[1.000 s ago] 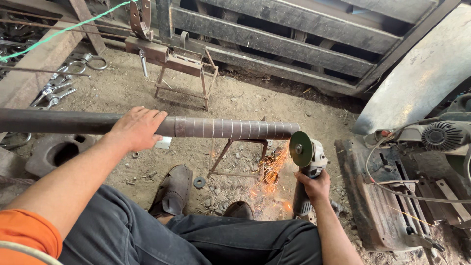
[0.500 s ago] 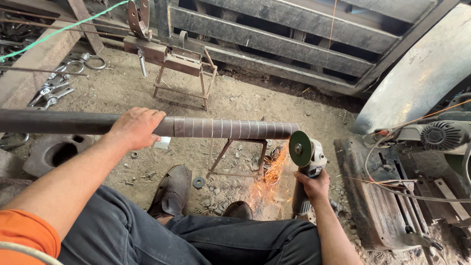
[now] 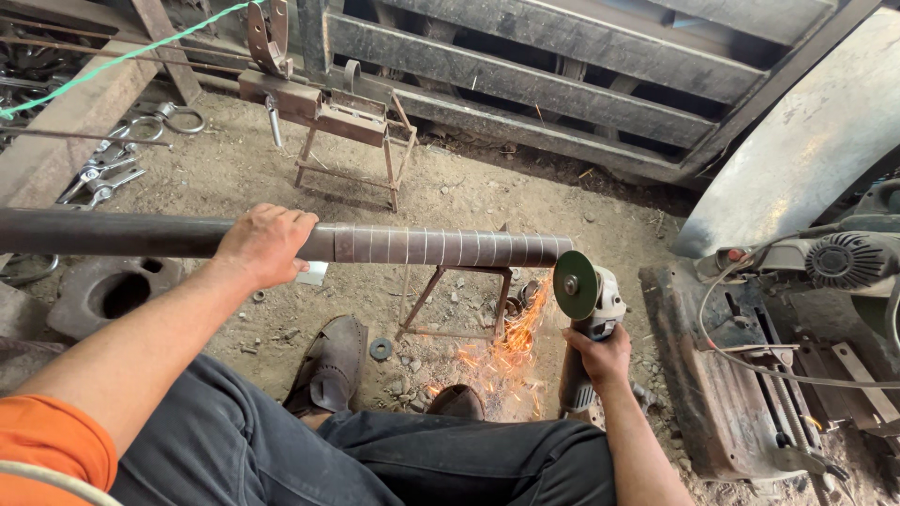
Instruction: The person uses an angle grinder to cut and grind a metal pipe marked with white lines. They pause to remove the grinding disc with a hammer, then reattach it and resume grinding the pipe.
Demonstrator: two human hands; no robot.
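Observation:
A long dark metal pipe (image 3: 441,247) lies across the view on a small metal stand (image 3: 455,300); its right part carries evenly spaced ring marks. My left hand (image 3: 265,244) is clasped over the pipe near its middle. My right hand (image 3: 595,354) grips an angle grinder (image 3: 586,309) upright, its green disc (image 3: 574,285) at the pipe's right end. Orange sparks (image 3: 502,351) shower down to the dirt floor below the pipe's end. My shoes (image 3: 333,361) rest on the ground under the pipe.
A rusty metal stand with a clamp (image 3: 323,112) is at the back. Wrenches and rings (image 3: 103,173) lie on the ground at left. A machine with a motor and cables (image 3: 825,262) sits at right, beside a curved metal sheet (image 3: 797,141). A washer (image 3: 381,349) lies by my shoe.
The grinder disc stays at the pipe's right end and the sparks keep falling, shifting slightly. My left hand has not moved on the pipe.

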